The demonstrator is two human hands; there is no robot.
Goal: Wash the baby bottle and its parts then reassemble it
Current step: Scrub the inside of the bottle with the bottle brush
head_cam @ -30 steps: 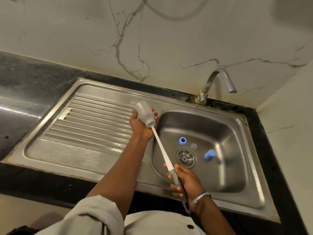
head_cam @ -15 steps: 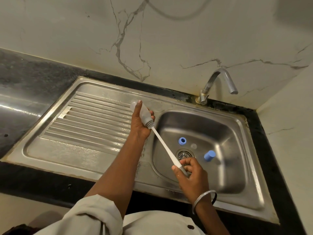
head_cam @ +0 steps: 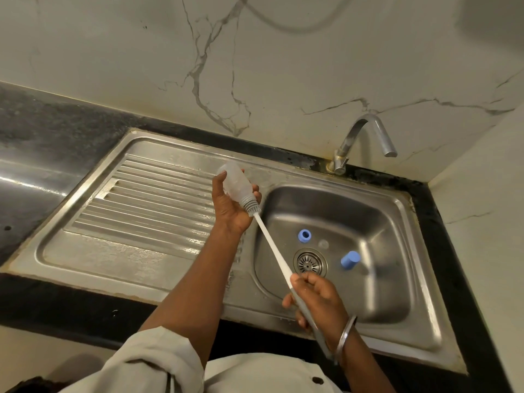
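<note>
Right hand (head_cam: pixel 316 300) now sits lower, drawn back toward the front rim of the sink (head_cam: pixel 402 350). Brush (head_cam: pixel 272 245) is pulled partly out, and more grey bristles show at the mouth of the bottle (head_cam: pixel 234 181).

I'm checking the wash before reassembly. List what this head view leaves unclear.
- Inside of the bottle: its cloudy wall and the left hand round it hide how deep the brush reaches, and any residue.
- Clear piece beside the drain: too small and see-through to identify.
- Blue ring and blue cap in the sink: too small to judge whether they are clean.
- Right hand: its grip covers part of the brush handle.
</note>
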